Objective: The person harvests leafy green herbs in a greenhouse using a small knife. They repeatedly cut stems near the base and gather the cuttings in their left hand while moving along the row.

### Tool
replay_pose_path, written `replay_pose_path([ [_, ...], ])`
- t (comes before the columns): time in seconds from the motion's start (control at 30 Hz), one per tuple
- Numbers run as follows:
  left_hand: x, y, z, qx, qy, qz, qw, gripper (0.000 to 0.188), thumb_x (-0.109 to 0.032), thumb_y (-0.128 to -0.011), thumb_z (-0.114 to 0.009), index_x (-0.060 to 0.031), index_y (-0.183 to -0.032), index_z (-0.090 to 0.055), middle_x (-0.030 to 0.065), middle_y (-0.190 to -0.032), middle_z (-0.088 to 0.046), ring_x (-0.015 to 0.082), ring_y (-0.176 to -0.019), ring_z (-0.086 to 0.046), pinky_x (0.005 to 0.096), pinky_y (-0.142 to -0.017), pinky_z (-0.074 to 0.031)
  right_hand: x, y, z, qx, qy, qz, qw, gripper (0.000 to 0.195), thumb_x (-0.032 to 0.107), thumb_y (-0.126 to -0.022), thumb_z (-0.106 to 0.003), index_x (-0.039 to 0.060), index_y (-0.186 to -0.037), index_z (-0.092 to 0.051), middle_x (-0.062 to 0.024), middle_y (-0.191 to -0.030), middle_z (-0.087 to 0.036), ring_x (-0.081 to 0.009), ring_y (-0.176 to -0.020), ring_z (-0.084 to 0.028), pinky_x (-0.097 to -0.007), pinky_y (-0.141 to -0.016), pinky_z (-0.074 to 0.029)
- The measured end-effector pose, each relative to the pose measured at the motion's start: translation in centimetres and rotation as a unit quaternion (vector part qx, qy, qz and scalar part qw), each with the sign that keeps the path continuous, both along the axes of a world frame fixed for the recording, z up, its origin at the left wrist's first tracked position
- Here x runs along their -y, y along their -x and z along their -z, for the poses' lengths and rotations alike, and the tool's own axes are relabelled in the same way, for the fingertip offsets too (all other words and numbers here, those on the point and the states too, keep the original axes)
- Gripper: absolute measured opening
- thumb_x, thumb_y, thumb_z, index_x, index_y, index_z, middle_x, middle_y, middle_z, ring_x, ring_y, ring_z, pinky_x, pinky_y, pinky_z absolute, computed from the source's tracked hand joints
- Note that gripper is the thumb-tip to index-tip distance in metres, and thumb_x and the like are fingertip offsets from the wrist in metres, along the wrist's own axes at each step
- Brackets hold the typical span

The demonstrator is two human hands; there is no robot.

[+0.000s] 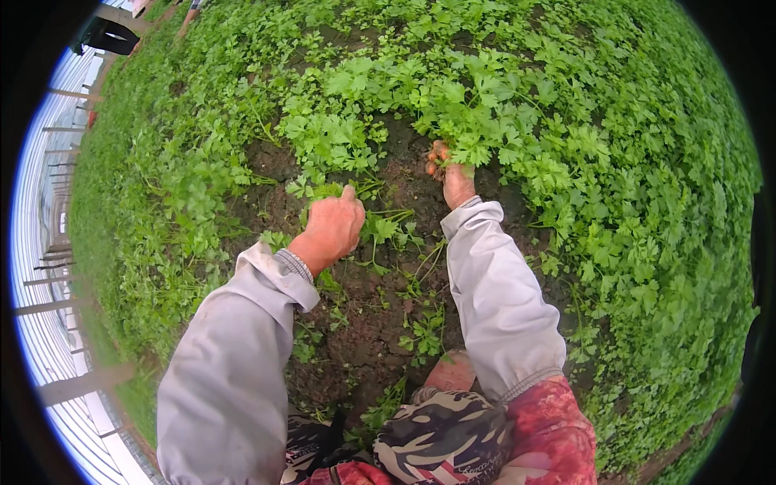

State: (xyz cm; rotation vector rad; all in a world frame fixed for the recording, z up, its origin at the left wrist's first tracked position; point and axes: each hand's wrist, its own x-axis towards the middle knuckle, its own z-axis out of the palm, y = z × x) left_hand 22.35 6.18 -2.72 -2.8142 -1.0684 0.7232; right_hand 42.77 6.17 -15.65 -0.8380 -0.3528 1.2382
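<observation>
Leafy green plants, which look like celery or parsley (342, 142), grow around a patch of bare brown soil (370, 315). My left hand (333, 224) is closed into a loose fist low over the soil, with green leaves and stems at its fingers; whether it grips them is hidden. Farther forward, my right hand (451, 170) reaches in under a leafy clump (479, 133). Its soiled fingertips show at the left of the clump, curled, but the leaves hide the palm and what it holds. Pulled or fallen stems (388, 227) lie between the hands.
Dense foliage spreads on both sides and ahead. My knee in patterned trousers (445, 436) is at the bottom. Along the left run the ribs and clear sheeting of a greenhouse (54, 303). Another person's dark-clothed legs (112, 36) and a forearm show at the top left.
</observation>
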Motion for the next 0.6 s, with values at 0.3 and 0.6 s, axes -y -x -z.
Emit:
replay_pose_path([
  [0.3, -2.4, -6.6, 0.3, -0.050, -0.041, 0.027, 0.998, 0.052, -0.033, -0.063, -0.072, -0.0059, -0.102, -0.051, 0.0196, -0.125, -0.043, 0.0217, -0.066, -0.062, 0.0323, -0.053, -0.048, -3.9, -1.6, 2.7, 0.443, 0.165, -0.191, 0.860, 0.033, 0.015, -0.069, -0.070, 0.0046, -0.099, -0.059, -0.0128, -0.081, -0.065, -0.0226, -0.067, -0.064, -0.0315, -0.057, -0.048],
  [0.6, -1.5, -1.2, -0.7, -0.025, -0.015, -0.017, 0.999, 0.027, -0.017, -0.071, -0.060, -0.0033, -0.093, -0.051, 0.0118, -0.088, -0.053, 0.0241, -0.066, -0.061, 0.0352, -0.050, -0.047, -7.0, 5.9, -2.9, 0.767, 0.059, -0.144, 0.623, 0.021, 0.010, -0.066, -0.066, 0.0071, -0.087, -0.062, -0.0169, -0.090, -0.059, -0.0331, -0.082, -0.062, -0.0406, -0.071, -0.050],
])
